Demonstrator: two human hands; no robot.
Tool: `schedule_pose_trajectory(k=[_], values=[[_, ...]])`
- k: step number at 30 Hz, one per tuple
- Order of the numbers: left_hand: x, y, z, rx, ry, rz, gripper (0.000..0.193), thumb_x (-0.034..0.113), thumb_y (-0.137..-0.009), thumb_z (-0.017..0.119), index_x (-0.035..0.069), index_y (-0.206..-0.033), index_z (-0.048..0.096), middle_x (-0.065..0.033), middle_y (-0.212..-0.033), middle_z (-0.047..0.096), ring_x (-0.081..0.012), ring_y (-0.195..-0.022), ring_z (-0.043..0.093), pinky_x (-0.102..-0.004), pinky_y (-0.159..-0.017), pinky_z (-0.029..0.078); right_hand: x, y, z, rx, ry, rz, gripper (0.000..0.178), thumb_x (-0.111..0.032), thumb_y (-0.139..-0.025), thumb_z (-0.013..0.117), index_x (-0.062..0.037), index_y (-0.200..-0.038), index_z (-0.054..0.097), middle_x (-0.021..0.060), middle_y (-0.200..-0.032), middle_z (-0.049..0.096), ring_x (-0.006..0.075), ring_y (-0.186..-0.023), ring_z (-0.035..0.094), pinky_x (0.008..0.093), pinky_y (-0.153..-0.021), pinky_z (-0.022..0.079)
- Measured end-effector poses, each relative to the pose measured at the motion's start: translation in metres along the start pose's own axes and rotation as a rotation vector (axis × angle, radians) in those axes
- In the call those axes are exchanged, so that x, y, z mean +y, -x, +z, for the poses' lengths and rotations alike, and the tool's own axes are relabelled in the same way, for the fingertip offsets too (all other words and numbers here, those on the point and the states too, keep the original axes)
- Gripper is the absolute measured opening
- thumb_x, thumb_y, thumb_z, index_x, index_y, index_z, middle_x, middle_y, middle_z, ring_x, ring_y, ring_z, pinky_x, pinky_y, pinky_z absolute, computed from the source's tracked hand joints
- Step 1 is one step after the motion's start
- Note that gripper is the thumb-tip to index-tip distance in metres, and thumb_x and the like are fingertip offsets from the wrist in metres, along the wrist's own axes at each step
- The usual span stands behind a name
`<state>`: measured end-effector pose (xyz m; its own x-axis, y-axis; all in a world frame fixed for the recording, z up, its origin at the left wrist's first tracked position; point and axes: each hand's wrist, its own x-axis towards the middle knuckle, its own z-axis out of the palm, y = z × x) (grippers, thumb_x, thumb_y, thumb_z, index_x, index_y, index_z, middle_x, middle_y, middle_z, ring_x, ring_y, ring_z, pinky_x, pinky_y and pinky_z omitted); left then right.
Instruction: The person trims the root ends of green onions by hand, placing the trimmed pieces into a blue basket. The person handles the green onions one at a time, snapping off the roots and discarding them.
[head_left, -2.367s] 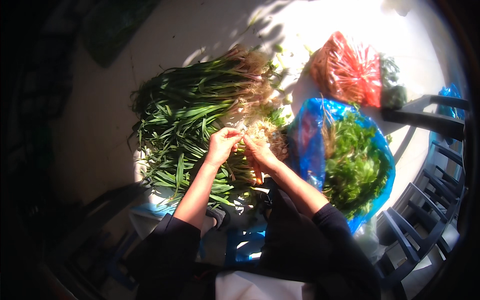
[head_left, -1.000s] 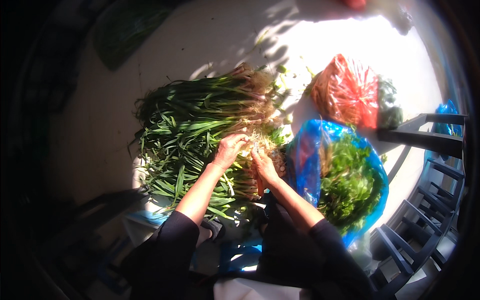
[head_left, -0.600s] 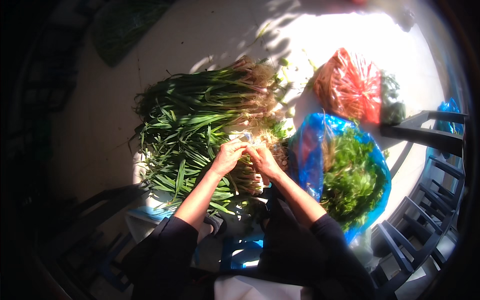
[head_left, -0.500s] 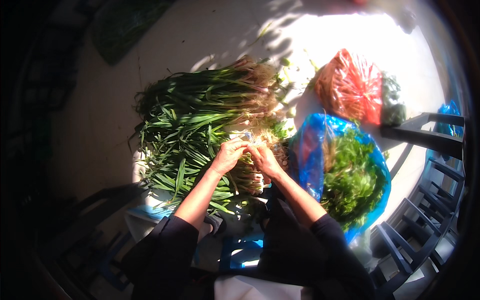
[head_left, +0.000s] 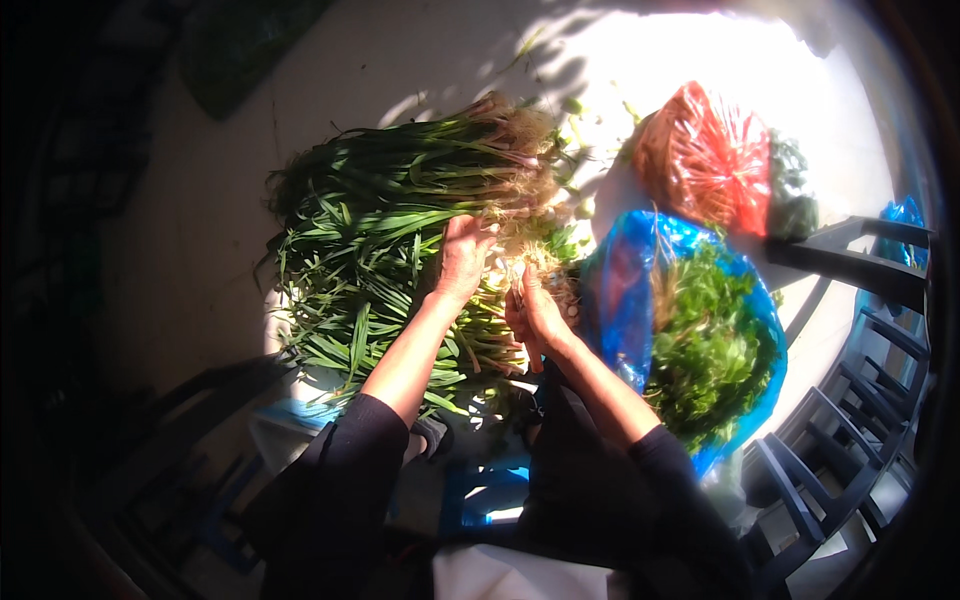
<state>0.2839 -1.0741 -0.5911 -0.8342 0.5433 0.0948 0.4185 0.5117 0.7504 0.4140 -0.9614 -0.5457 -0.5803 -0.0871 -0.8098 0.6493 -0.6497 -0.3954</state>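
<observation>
A large heap of green garlic (head_left: 370, 180) lies in front of me, its long dark leaves to the left and its pinkish-white stems and stringy roots to the right. Over the middle of the heap, my left hand (head_left: 462, 262) is closed around stalks at their stem end. Beside the roots, my right hand (head_left: 538, 308) is closed on a small tool with an orange end (head_left: 536, 358) poking out below the palm. Its working part is mostly hidden by the fingers. The two hands are apart.
To the right stands a blue plastic bag (head_left: 625, 310) of leafy green herbs (head_left: 710, 345). Behind it sits a red plastic bag (head_left: 705, 160). Dark chair frames (head_left: 850, 270) line the right side. Trimmed bits (head_left: 575, 150) lie on the pale floor (head_left: 220, 250).
The hands were together over the stems and have separated. My left hand moved up and away onto the stalks; my right hand turned, showing the tool's orange end.
</observation>
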Motion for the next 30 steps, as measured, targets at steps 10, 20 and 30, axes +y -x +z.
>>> schedule_pose_trajectory(k=[10,20,30], values=[[0.015,0.011,-0.009,-0.116,0.278,-0.180,0.015,0.001,-0.079,0.069,0.002,-0.094,0.070,-0.0046,-0.087,0.064,-0.0135,-0.078,0.062,-0.0252,-0.069,0.049,-0.007,-0.007,0.002,0.113,0.032,-0.143,0.041,-0.046,-0.094,0.052,-0.0123,-0.072,0.045,-0.0042,-0.055,0.036,0.0081,-0.042,0.032,0.0252,-0.038,0.029],[0.039,0.036,-0.028,-0.222,0.386,-0.212,0.006,-0.001,-0.081,0.065,-0.002,-0.086,0.067,-0.0072,-0.086,0.064,-0.0156,-0.082,0.060,-0.0265,-0.075,0.048,-0.004,-0.010,0.000,-0.033,0.318,-0.314,0.046,-0.046,-0.097,0.045,-0.0078,-0.071,0.049,-0.0022,-0.048,0.039,0.0083,-0.038,0.035,0.0261,-0.034,0.026],[-0.025,0.007,0.016,-0.212,-0.148,-0.195,0.031,0.016,-0.084,0.066,0.005,-0.112,0.062,-0.0129,-0.109,0.054,-0.0278,-0.102,0.055,-0.0332,-0.087,0.044,-0.005,0.003,0.003,-0.083,-0.119,0.084,0.054,-0.058,-0.090,0.049,-0.0096,-0.067,0.043,-0.0023,-0.050,0.031,0.0094,-0.039,0.029,0.0265,-0.037,0.026]])
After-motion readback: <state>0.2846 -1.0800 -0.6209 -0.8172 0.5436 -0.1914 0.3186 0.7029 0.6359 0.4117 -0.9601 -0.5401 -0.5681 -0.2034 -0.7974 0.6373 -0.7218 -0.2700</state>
